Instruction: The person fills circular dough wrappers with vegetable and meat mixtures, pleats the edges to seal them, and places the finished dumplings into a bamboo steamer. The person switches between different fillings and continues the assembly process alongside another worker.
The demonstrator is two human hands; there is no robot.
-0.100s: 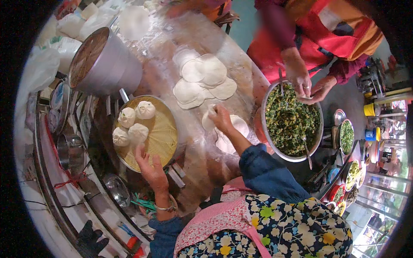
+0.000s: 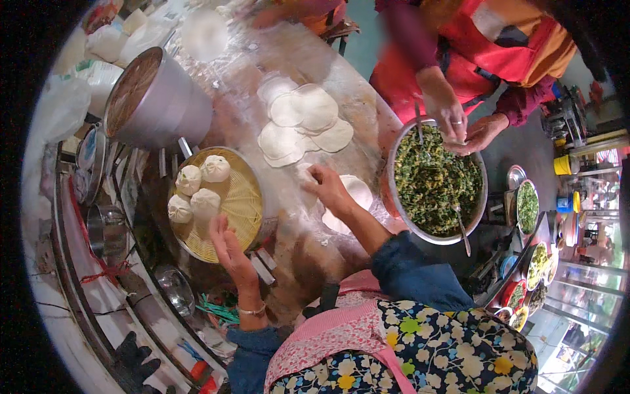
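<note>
My left hand (image 2: 233, 255) is open, fingers stretched out, over the front right rim of a round yellow woven steamer tray (image 2: 239, 187). Several pleated white buns sit on the tray's left half, the closest bun (image 2: 205, 204) just beyond my fingertips. My right hand (image 2: 330, 189) pinches the edge of a thin round dough wrapper (image 2: 305, 175) above the floury table. Beside that wrist lie more wrappers (image 2: 356, 188), partly hidden by my forearm. Farther back is a loose pile of flat dough rounds (image 2: 304, 108).
A large metal bowl of chopped green filling (image 2: 436, 184) with spoons stands at right. Across it, a co-worker's hands (image 2: 462, 131) meet over the rim. A tall metal pot (image 2: 161, 98) stands behind the tray. Several dishes (image 2: 527, 207) line the far right.
My left hand has drawn slightly right, away from the buns. The right hand has shifted a little left with the dough wrapper. The whole view has slid slightly.
</note>
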